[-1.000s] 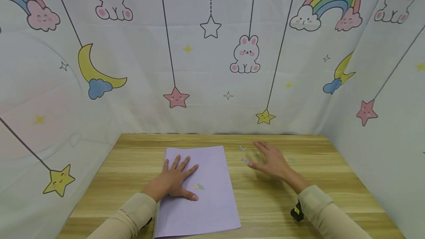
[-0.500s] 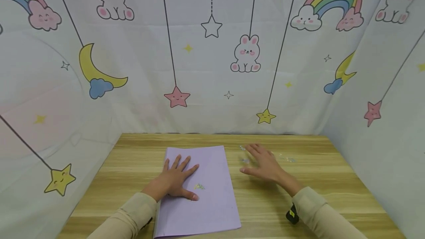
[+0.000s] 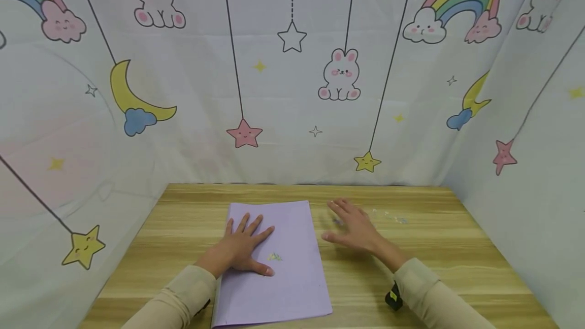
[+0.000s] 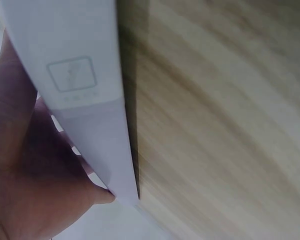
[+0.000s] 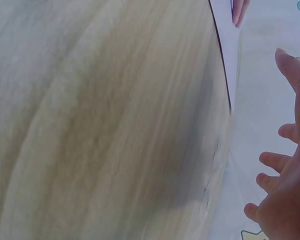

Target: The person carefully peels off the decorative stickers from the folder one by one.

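A purple folder [image 3: 292, 293] lies on the wooden table [image 3: 439, 278]. My left hand [image 3: 239, 248] rests on its left half, fingers spread wide and straight. In the left wrist view, the folder's pale spine [image 4: 100, 125] carries a faint square label, with the left hand [image 4: 45, 195] beside it. Next to my left thumb sits a small yellow-green cluster [image 3: 274, 256], too small to make out. To the right of the folder, my right hand [image 3: 354, 230] hovers over the table, fingers apart and holding nothing. Tiny bluish bits [image 3: 337, 221] show between its thumb and index finger.
More tiny pale, shiny bits [image 3: 401, 220] lie scattered on the table behind and right of the right hand. A white curtain [image 3: 292, 90] with printed bunnies, stars and rainbows encloses the table at the back and sides.
My right hand has moved left, toward the folder, its fingers staying apart. It now covers some bits that showed before and uncovers others on its right. The left hand and folder stay put.
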{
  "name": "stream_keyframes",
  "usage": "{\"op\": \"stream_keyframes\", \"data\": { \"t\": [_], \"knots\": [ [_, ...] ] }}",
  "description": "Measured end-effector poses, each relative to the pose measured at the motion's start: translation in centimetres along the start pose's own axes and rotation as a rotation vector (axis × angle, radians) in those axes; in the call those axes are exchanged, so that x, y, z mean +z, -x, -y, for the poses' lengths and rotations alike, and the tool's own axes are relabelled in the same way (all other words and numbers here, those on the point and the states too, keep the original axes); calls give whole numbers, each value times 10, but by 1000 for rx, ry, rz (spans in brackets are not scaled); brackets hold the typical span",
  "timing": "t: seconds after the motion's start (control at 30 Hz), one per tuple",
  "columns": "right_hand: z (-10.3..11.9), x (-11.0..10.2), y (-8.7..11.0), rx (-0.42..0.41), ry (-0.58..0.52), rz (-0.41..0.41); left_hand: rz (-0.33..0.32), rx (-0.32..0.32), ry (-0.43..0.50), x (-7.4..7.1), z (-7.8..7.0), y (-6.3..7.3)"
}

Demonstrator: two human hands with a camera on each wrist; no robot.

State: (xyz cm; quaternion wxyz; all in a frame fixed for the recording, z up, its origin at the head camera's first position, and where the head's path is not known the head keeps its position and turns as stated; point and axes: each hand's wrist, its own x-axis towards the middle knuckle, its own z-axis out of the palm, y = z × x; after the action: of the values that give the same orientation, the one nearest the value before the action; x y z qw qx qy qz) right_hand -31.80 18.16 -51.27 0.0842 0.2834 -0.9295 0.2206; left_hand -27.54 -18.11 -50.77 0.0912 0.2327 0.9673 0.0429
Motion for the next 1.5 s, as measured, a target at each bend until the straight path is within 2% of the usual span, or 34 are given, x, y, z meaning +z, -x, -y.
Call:
{"op": "stream_keyframes", "data": {
  "t": [0.3, 0.6, 0.9, 1.13, 1.33, 1.5],
  "knots": [
    [12, 7, 0, 2, -55, 43, 2, 2, -2, -2, -1, 1],
    [25, 14, -3, -81, -67, 70, -13, 4, 11, 1, 3, 2],
    [44, 21, -6, -81, -109, 133, -14, 16, 26, 2, 7, -1],
    [54, 31, -9, -142, -112, 142, -52, 56, 29, 6, 12, -1],
    [61, 32, -10, -153, -128, 154, -103, 95, 30, 6, 14, -2],
    [69, 30, -13, -176, -162, 173, -106, 101, 50, 3, 12, 3]
  ]
}}
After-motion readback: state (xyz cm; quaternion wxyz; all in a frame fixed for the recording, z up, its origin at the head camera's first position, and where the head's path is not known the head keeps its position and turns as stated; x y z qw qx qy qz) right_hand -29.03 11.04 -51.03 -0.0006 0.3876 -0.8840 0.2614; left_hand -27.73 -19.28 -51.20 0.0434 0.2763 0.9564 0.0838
